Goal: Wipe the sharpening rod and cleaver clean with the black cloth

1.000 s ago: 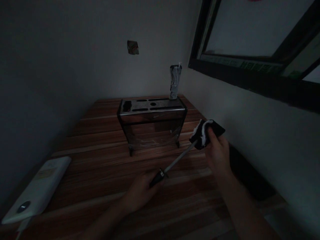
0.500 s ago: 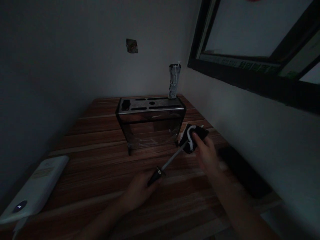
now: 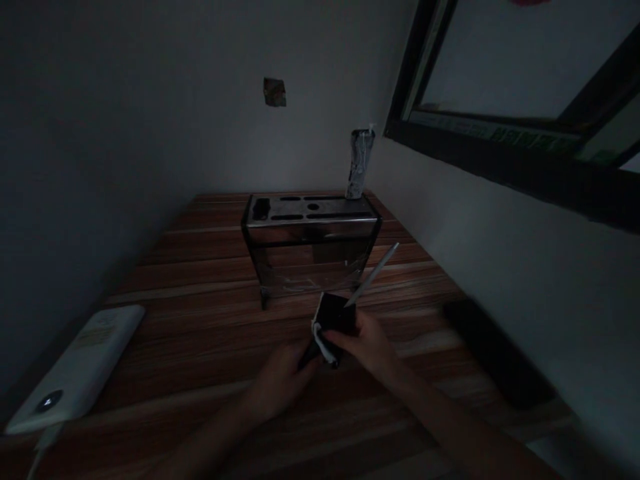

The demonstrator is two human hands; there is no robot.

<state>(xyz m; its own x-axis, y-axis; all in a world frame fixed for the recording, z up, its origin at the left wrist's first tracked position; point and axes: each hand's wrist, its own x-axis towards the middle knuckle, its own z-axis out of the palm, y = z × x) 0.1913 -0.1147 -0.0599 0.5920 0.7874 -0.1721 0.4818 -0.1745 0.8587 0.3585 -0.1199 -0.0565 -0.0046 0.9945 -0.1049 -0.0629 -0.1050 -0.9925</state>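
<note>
My left hand [image 3: 285,377] is closed around the black handle of a sharpening steel [image 3: 373,275], whose thin grey rod slants up and to the right. My right hand [image 3: 374,350] pinches a black cloth [image 3: 336,315] with a white edge around the rod, close to the handle. The cloth hides the lower rod and part of the handle; the tip sticks out beyond it. Just behind stands a knife block [image 3: 311,230] with a slotted metal top and see-through front. An upright grey object in clear plastic [image 3: 359,163] rises at its right back end.
A white device like a power bank [image 3: 80,363] with a cable lies at the left on the wood-grain table [image 3: 210,327]. A long black object [image 3: 495,353] lies along the right wall, below a dark-framed window [image 3: 500,160]. The light is dim.
My right hand has slid the cloth down the rod toward the handle, to the left and nearer me, baring the tip. The left hand keeps its hold. The view has shifted slightly.
</note>
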